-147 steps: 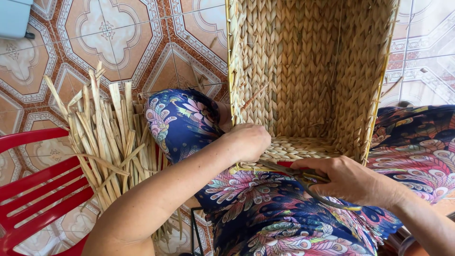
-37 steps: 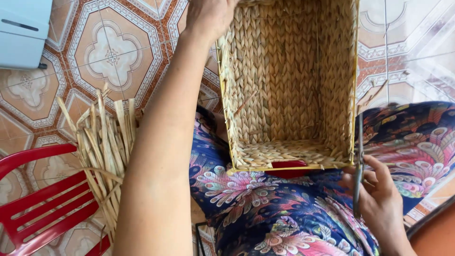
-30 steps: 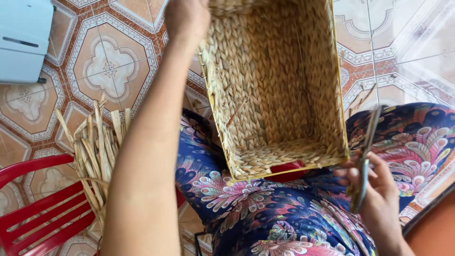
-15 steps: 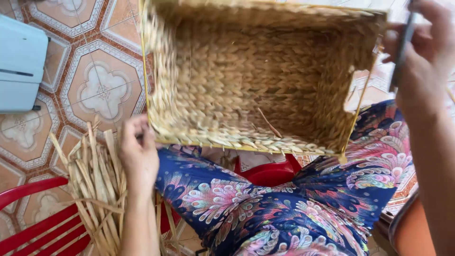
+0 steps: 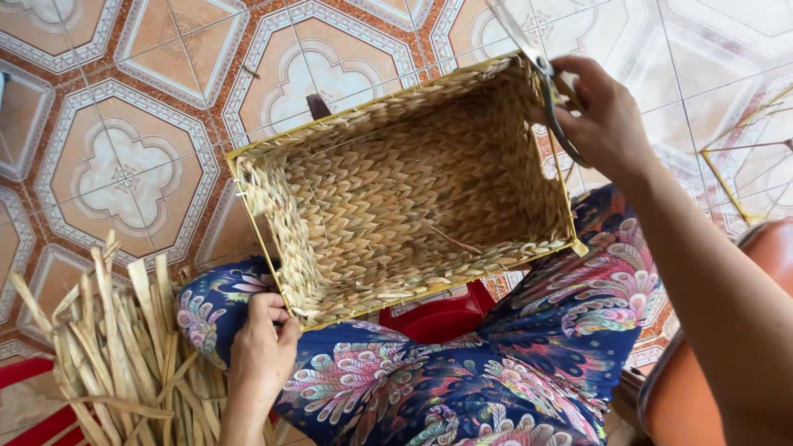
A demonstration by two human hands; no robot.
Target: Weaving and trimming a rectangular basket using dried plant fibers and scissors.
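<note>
Head view: left hand (image 5: 263, 351) fingers pinch woven basket (image 5: 405, 194) corner; right hand (image 5: 603, 111) grips scissors (image 5: 541, 70); straw bundle (image 5: 107, 347) beside

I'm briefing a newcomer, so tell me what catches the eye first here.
The rectangular woven straw basket fills the centre, open side up, resting on a lap in blue floral fabric. The left hand has its grip on the basket's near corner, while the right hand holds metal scissors at its far corner. A bundle of dried straw strips lies at lower left.
</note>
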